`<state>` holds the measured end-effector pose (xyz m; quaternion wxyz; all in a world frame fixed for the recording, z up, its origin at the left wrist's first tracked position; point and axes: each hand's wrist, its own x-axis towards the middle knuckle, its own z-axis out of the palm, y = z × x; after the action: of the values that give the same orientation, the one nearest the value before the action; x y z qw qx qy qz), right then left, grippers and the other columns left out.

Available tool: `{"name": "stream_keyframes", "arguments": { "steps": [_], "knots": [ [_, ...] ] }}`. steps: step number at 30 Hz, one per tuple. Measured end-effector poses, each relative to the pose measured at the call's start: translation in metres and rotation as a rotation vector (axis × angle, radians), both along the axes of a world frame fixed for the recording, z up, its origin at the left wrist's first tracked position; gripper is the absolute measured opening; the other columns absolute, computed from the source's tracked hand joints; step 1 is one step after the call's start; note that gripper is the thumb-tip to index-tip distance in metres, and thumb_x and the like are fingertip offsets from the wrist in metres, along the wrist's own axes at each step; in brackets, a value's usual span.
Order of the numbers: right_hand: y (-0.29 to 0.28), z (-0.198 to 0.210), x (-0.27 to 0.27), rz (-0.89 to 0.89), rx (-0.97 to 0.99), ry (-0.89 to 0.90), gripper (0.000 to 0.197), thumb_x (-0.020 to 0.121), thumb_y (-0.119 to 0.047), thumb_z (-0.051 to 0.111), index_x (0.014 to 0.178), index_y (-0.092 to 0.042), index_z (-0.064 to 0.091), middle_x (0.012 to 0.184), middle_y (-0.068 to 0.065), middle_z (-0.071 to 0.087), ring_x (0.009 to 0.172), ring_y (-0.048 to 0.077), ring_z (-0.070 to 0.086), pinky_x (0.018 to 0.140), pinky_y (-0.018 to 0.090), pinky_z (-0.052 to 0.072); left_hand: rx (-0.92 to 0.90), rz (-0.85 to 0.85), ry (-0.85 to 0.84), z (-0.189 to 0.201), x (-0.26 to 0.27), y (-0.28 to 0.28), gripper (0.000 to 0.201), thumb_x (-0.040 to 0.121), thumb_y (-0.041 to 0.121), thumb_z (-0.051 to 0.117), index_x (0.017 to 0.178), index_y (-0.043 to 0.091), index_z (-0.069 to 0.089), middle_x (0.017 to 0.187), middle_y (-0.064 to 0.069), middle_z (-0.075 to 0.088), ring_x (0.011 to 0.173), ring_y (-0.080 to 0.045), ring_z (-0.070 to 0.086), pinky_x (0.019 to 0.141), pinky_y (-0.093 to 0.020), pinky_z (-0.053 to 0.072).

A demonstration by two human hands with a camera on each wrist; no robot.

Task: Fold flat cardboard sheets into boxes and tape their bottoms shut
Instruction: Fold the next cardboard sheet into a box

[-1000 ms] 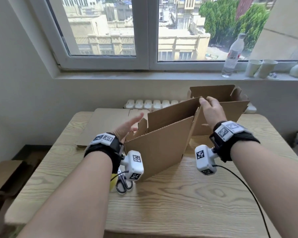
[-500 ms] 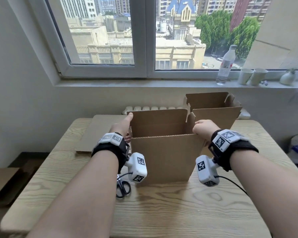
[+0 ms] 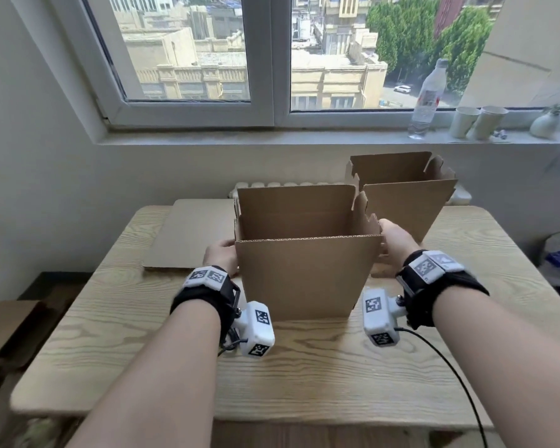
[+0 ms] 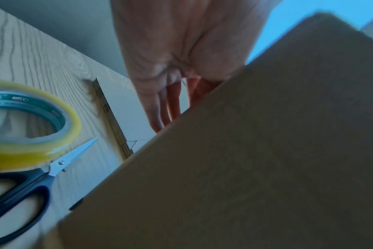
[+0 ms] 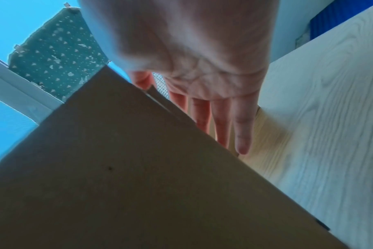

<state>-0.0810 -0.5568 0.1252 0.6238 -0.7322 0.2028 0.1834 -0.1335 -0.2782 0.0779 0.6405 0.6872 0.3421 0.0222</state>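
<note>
cardboard box [image 3: 307,273]: it stands upright near the middle of the wooden table [image 3: 304,376], squared into a tube, top flaps up and the mouth unclosed.
your left hand [image 3: 222,258]: flat against the box's left wall; the left wrist view shows your fingers [image 4: 160,107] straight, gripping nothing.
your right hand [image 3: 396,242]: pressed to the right wall, fingers [image 5: 242,128] straight and pointing down the side, curled round nothing.
second box [image 3: 404,192]: upright behind and to the right, at the far edge of the table.
flat sheets [image 3: 191,237]: lying on the table behind your left hand.
tape roll [image 4: 30,124]: clear-yellow, just beside the scissors [image 4: 32,188], near the box's left front corner.
windowsill: a bottle [image 3: 425,98] and two paper cups [image 3: 477,122].
</note>
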Motion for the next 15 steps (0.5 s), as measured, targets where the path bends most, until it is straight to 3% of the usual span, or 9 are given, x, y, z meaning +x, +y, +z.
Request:
{"name": "stream_keyframes", "arguments": {
  "steps": [2,3,6,8,10,12,15],
  "knots": [
    [0.0,-0.012,-0.001,0.023,0.082,0.016,0.018,0.083,-0.032,0.051,0.07,-0.021,0.056,0.07,-0.004,0.054,0.075,0.019,0.051,0.084,0.046,0.051,0.08,0.012,0.061,-0.001,-0.003,-0.005,0.038,0.088,0.018,0.055,0.12,-0.001,0.061,0.118,-0.02,0.063,0.104,-0.035,0.062,0.093,-0.045,0.052],
    [0.0,-0.017,-0.002,0.008,0.144,0.021,0.012,0.077,-0.027,0.052,0.069,-0.02,0.057,0.068,-0.004,0.053,0.076,0.02,0.05,0.077,0.041,0.05,0.121,0.003,0.076,-0.001,-0.004,-0.007,0.036,0.095,0.017,0.048,0.125,-0.003,0.058,0.117,-0.02,0.063,0.1,-0.034,0.062,0.091,-0.041,0.053],
    [-0.002,-0.026,-0.004,-0.024,0.236,0.035,0.013,0.084,-0.027,0.045,0.078,-0.023,0.056,0.076,-0.003,0.051,0.08,0.019,0.047,0.07,0.035,0.042,0.103,-0.024,0.018,-0.007,-0.005,-0.007,0.027,0.09,0.005,0.051,0.112,0.003,0.068,0.079,-0.009,0.066,0.068,-0.025,0.059,0.072,-0.033,0.055],
    [-0.006,-0.028,-0.004,-0.009,0.296,0.058,0.018,0.087,-0.032,0.038,0.079,-0.025,0.054,0.077,-0.004,0.051,0.079,0.018,0.047,0.078,0.04,0.04,0.099,-0.022,0.022,-0.012,-0.004,-0.004,0.036,0.089,-0.009,0.038,0.105,0.007,0.066,0.077,-0.007,0.063,0.06,-0.019,0.057,0.06,-0.026,0.053],
    [-0.015,-0.03,0.001,-0.019,0.338,0.065,0.026,0.087,-0.032,0.031,0.072,-0.023,0.051,0.074,-0.004,0.052,0.076,0.018,0.047,0.089,0.048,0.032,0.08,-0.059,0.037,-0.016,-0.006,-0.003,0.052,0.087,-0.019,0.025,0.108,0.01,0.062,0.081,-0.008,0.062,0.062,-0.015,0.058,0.057,-0.022,0.052],
    [-0.022,-0.033,0.004,-0.005,0.349,0.059,0.033,0.087,-0.029,0.027,0.07,-0.023,0.054,0.076,-0.003,0.057,0.077,0.018,0.05,0.093,0.051,0.027,0.101,-0.1,0.037,-0.018,-0.008,-0.005,0.056,0.085,-0.024,0.023,0.11,0.009,0.06,0.086,-0.01,0.062,0.067,-0.015,0.059,0.063,-0.023,0.053],
    [-0.025,-0.038,0.005,0.018,0.348,0.035,0.035,0.087,-0.023,0.027,0.076,-0.023,0.06,0.091,0.001,0.062,0.086,0.019,0.055,0.099,0.054,0.029,0.186,-0.124,0.03,-0.017,-0.01,-0.003,0.049,0.086,-0.022,0.031,0.104,0.011,0.063,0.081,-0.005,0.062,0.065,-0.015,0.058,0.057,-0.018,0.054]
  ]
}}
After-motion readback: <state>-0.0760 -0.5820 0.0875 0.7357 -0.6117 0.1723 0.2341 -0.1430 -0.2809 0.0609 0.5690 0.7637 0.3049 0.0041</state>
